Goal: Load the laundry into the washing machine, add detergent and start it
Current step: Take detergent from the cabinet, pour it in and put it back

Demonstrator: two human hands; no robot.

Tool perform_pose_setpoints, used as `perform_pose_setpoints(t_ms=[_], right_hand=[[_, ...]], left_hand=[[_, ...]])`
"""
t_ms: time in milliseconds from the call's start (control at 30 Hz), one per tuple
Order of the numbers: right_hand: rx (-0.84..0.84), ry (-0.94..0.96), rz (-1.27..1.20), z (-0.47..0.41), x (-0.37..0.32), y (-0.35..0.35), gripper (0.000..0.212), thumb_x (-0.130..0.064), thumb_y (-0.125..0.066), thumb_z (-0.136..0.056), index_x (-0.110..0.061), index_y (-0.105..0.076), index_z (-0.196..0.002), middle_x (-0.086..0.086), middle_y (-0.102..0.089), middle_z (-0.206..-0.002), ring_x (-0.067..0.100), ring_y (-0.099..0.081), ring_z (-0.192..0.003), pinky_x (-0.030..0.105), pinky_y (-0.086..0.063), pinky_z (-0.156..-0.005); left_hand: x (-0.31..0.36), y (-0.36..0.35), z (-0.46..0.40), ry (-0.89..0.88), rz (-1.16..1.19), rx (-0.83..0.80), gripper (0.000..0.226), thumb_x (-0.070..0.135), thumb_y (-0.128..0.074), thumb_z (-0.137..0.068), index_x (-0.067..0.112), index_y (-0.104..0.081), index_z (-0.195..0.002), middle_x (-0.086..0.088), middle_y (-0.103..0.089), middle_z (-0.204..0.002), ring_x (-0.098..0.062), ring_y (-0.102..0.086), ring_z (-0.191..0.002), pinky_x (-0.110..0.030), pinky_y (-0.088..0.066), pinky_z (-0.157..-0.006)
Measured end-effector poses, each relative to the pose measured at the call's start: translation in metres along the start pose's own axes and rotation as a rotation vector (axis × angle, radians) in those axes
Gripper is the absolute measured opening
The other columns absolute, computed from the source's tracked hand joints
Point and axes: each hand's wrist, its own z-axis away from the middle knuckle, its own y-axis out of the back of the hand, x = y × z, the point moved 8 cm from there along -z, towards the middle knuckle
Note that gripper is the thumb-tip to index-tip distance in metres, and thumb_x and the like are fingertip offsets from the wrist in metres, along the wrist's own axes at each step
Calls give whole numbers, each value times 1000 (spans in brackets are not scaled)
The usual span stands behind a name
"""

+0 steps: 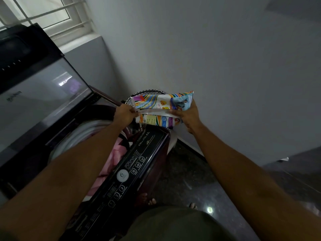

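Holding: we had the detergent packet (162, 108) at frame centre, left hand (125, 114) pinching its end, right hand (188, 115) clamped on its side.
Risk: we judged powder could spill past the open washing machine (144, 153).
Laundry: pink cloth (113, 157) in drum.
Room: grey wall (225, 58), dark floor (199, 180).

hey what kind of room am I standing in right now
Probably a home laundry corner: an open top-load washing machine with pink laundry inside, and a detergent packet held in both hands against a plain wall by a window.
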Motion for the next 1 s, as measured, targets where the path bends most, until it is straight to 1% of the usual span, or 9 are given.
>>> perform_pose_setpoints(t_ms=[67, 200, 267, 400, 533, 633, 800, 900, 1000], right_hand=[[7, -6, 18, -3, 3, 1, 79, -3, -93, -56, 0, -51, -124, 12, -69, -115, 22, -72, -97, 35, -60, -72], [7, -2, 75, -6, 6, -1, 87, -18, -98, -47, -6, -55, -121, 8, -70, -113, 22, -71, -99, 44, -60, -78], [9, 14, 103, -5, 2, -3, 87, -22, -99, -45, -10, -55, -119, 6, -70, -113, 20, -71, -98, 43, -61, -77], [15, 75, 184, -4, -12, -12, 80, -21, -98, -49, -13, -54, -115, 3, -70, -110, 14, -71, -95, 35, -61, -73], [31, 114, 248, -5, -20, -16, 76, -21, -96, -51, -16, -54, -114, 0, -68, -108, 9, -69, -93, 27, -60, -70], [44, 129, 265, -6, -21, -15, 78, -24, -97, -49, -16, -54, -114, -1, -69, -108, 10, -69, -95, 29, -60, -73], [34, 152, 290, -5, -25, -17, 74, -19, -96, -52, -15, -54, -114, -3, -68, -106, 7, -68, -93, 25, -59, -72], [18, 182, 330, -7, -30, -22, 69, -17, -95, -54, -19, -53, -110, -4, -67, -104, 8, -68, -93, 31, -60, -75], [9, 212, 338, -8, -33, -26, 65, -10, -93, -57, -18, -53, -106, -1, -67, -104, 9, -67, -91, 34, -60, -78]], left_hand=[[0, 3, 1, -7, 11, 20, 26, 28, -78, -82, 7, -76, -98, -7, -73, -90, -17, -65, -76, -26, -45, -69], [-6, 2, 0, 34, 10, 3, 29, 28, -81, -79, 6, -76, -97, -7, -73, -92, -18, -66, -80, -28, -50, -71], [-9, 2, -1, 60, 13, 0, 32, 29, -83, -76, 6, -75, -98, -8, -74, -94, -19, -69, -82, -31, -55, -73], [-14, 2, -2, 82, 45, 5, 38, 25, -83, -76, 6, -72, -107, -8, -73, -103, -15, -65, -84, -26, -52, -70], [-14, 2, -1, 68, 67, 14, 40, 25, -83, -76, 6, -71, -109, -8, -72, -106, -18, -67, -90, -29, -54, -78], [-16, 2, -1, 70, 77, 18, 38, 23, -83, -76, 6, -72, -108, -9, -72, -106, -21, -68, -93, -32, -55, -82], [-12, 2, -1, 51, 51, 15, 41, 22, -82, -77, 5, -70, -113, -10, -71, -110, -15, -62, -88, -23, -46, -75], [-13, 3, 0, 53, 34, 7, 43, 22, -82, -78, 5, -69, -115, -11, -71, -113, -21, -66, -98, -23, -45, -75], [-16, 3, 1, 60, 38, 6, 44, 20, -82, -78, 4, -68, -117, -12, -70, -114, -24, -66, -102, -24, -46, -76]])
